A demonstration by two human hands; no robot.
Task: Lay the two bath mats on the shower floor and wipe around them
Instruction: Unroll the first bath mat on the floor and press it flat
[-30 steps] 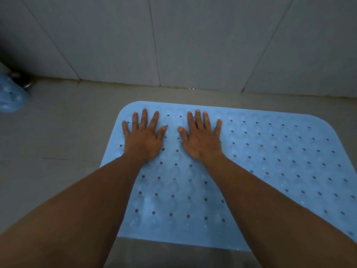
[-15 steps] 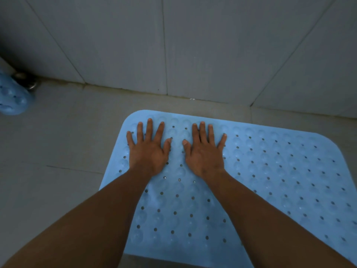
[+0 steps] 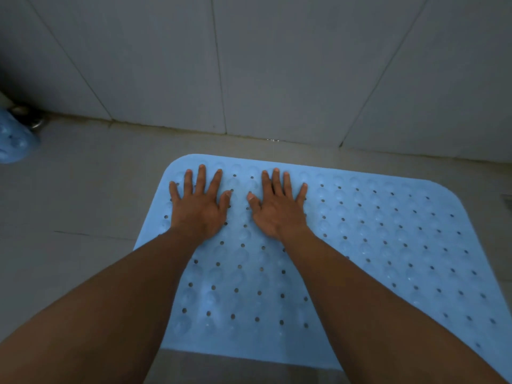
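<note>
You are pressing both palms flat on the light blue bath mat (image 3: 388, 245), which is lying spread on the shower floor (image 3: 83, 195), its far edge running near the floor's far edge where the tiled wall (image 3: 277, 65) is rising. Your left hand (image 3: 198, 209) is resting near the mat's far left corner with fingers straight and fanned out, its grip lying wide open and holding nothing. Your right hand (image 3: 277, 214) is lying just beside it, a narrow strip of mat showing between the two thumbs, and its grip is likewise spread flat and closing on nothing. The mat is showing rows of small round holes and raised bubbles, and it is stretching away to your right until the frame is cutting it off. Its near edge is crossing the floor between your forearms. At the floor's far left corner, a second blue mat (image 3: 13, 142) is peeking in just beside a small metal fitting (image 3: 36, 121); you cannot tell how it is lying.
</note>
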